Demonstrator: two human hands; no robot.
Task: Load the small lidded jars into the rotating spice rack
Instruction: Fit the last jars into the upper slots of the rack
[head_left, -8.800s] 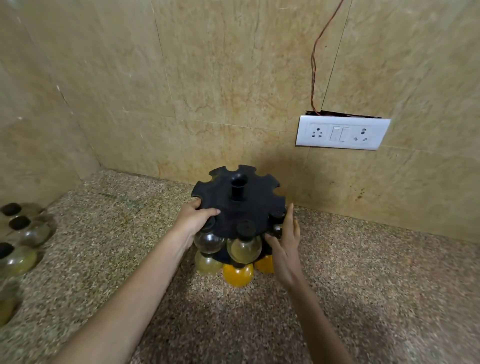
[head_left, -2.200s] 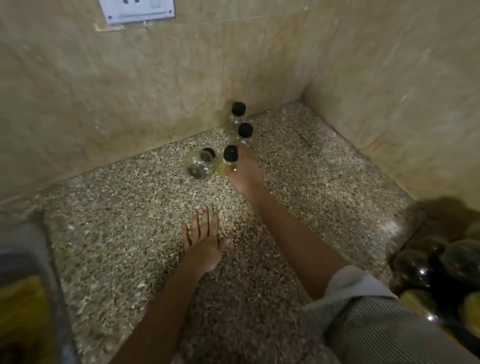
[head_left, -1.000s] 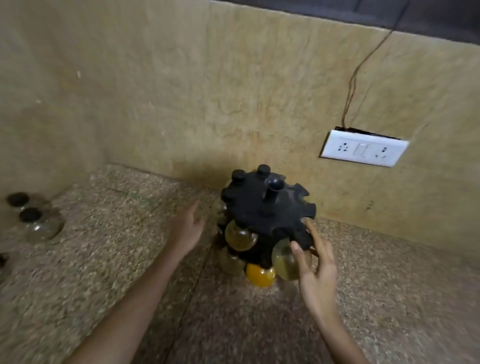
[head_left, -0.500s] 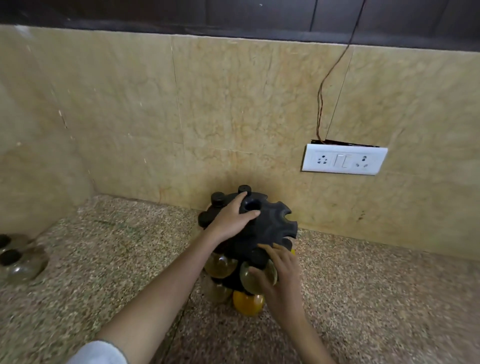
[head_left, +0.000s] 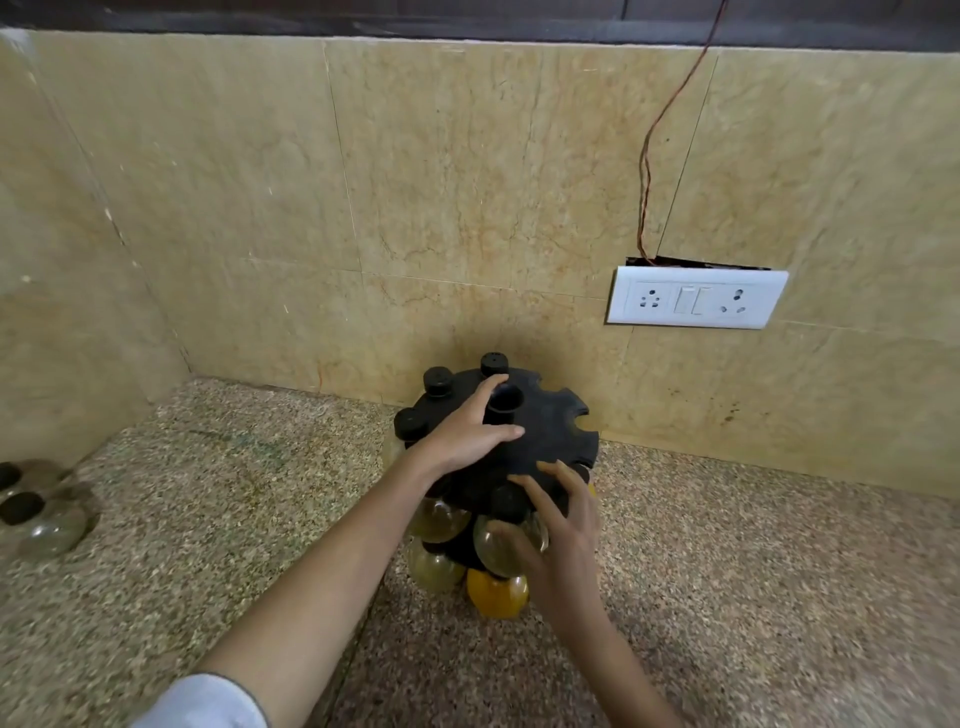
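The black rotating spice rack (head_left: 553, 431) stands on the speckled counter near the back wall. My left hand (head_left: 462, 436) rests on its top disc, thumb and forefinger either side of the central post. My right hand (head_left: 563, 540) grips a round clear jar (head_left: 496, 543) with a black lid at the disc's front edge. Three black lids (head_left: 438, 381) stick up through slots at the disc's far left. More round jars hang below, one orange (head_left: 493, 592). Two loose jars (head_left: 49, 530) with black lids lie at the far left of the counter.
A white socket plate (head_left: 696, 299) sits on the tiled wall to the right, with a thin wire (head_left: 647, 171) running up from it. A side wall (head_left: 62, 312) closes the counter on the left. Bare counter (head_left: 753, 597) lies right of the rack.
My left hand came from beside the rack onto its top around the post. My right hand carried the jar from the rack's right side to the front edge and holds it there.
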